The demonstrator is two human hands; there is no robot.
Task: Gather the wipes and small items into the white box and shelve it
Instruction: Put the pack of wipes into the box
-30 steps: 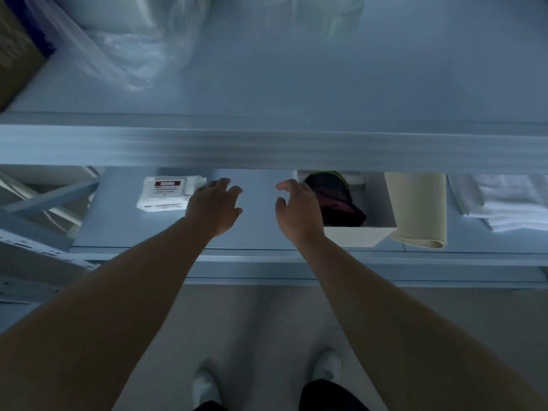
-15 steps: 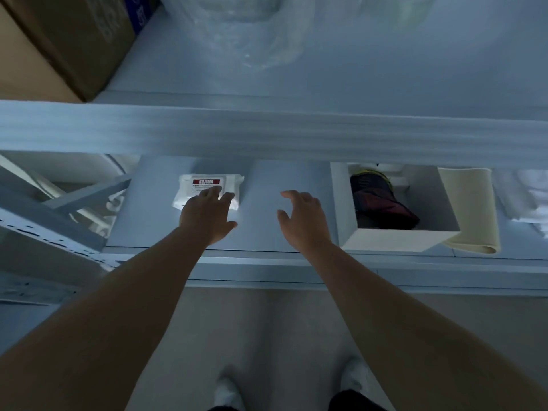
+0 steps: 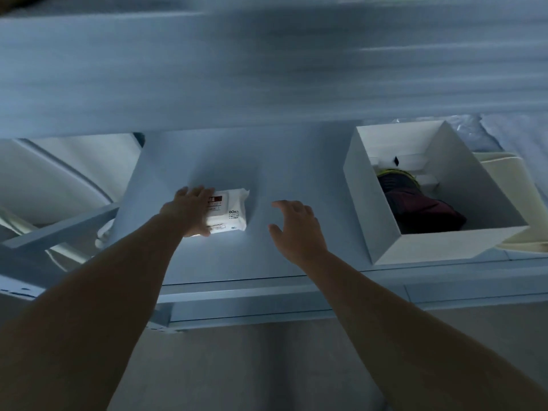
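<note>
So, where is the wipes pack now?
The wipes pack lies on the lower shelf, left of centre in the head view, partly under the left hand; the white box stands further right.

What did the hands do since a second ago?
The left hand reached forward and now lies over the left half of the wipes pack, thumb at its near edge; a firm grip is not clear yet. The right hand stayed open and empty above the shelf. The pack is still on the shelf, the white box with the dark bundle still to its right.
</note>
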